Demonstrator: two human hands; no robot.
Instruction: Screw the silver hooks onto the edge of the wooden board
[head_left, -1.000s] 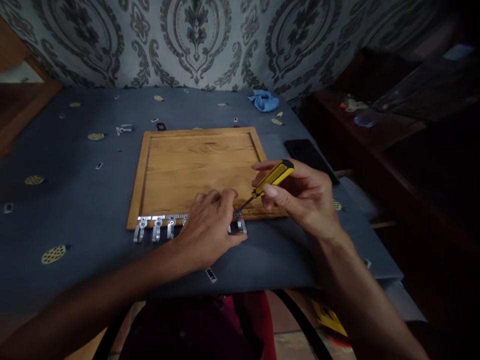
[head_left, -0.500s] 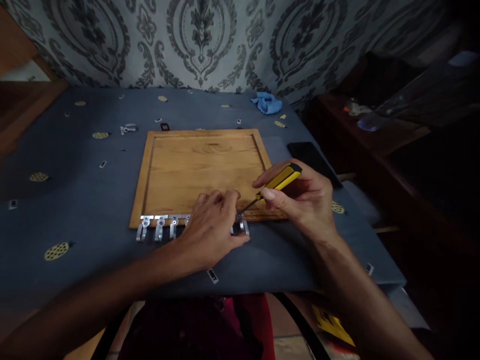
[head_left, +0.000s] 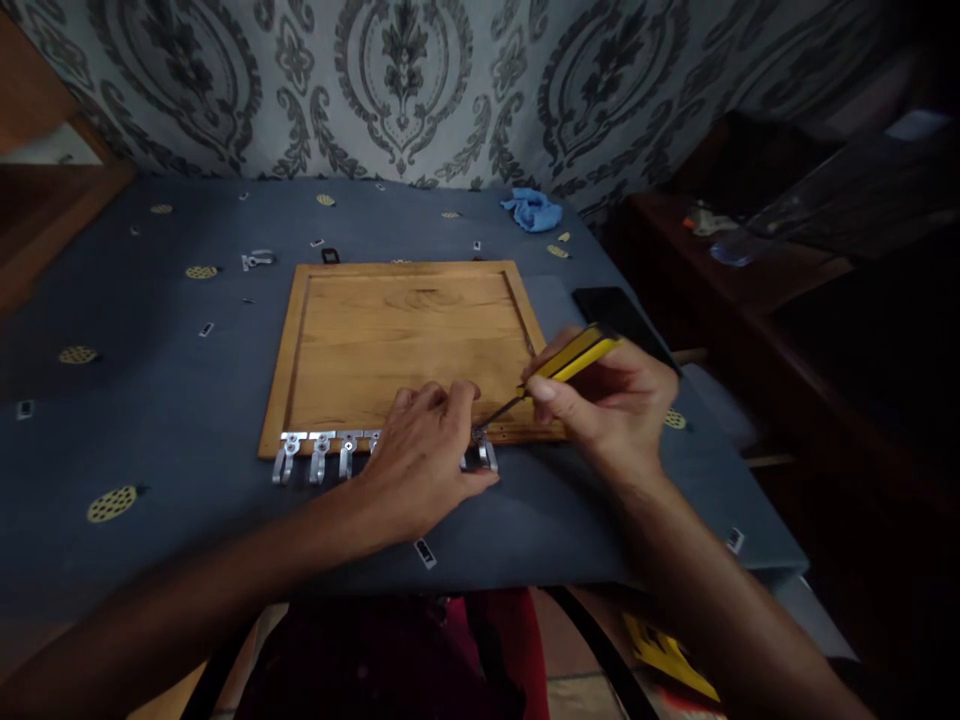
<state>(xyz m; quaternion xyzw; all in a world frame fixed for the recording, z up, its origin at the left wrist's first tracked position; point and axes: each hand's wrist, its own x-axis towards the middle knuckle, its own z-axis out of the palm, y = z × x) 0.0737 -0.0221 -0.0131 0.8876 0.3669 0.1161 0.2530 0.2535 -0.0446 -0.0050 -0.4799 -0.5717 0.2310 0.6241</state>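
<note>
A framed wooden panel (head_left: 412, 340) lies flat on the blue cloth, with a row of metal hinges (head_left: 320, 455) along its near edge. My left hand (head_left: 427, 455) rests over that edge, covering part of the row, its thumb and fingers around a hinge (head_left: 487, 455) at the right end. In my right hand (head_left: 611, 400) is a yellow and black screwdriver (head_left: 574, 362), closed in the fingers. The screwdriver's tip points down and left, to the hinge beside my left fingers; the screw there is too small to make out.
A loose hinge (head_left: 259, 259) and a small dark square piece (head_left: 330, 256) lie behind the panel. A blue crumpled cloth (head_left: 533, 210) is at the back right. A dark flat object (head_left: 619, 315) lies right of the panel.
My right hand has shifted slightly right, and the screwdriver's handle has turned in its fingers. My left hand stays in place on the panel's edge.
</note>
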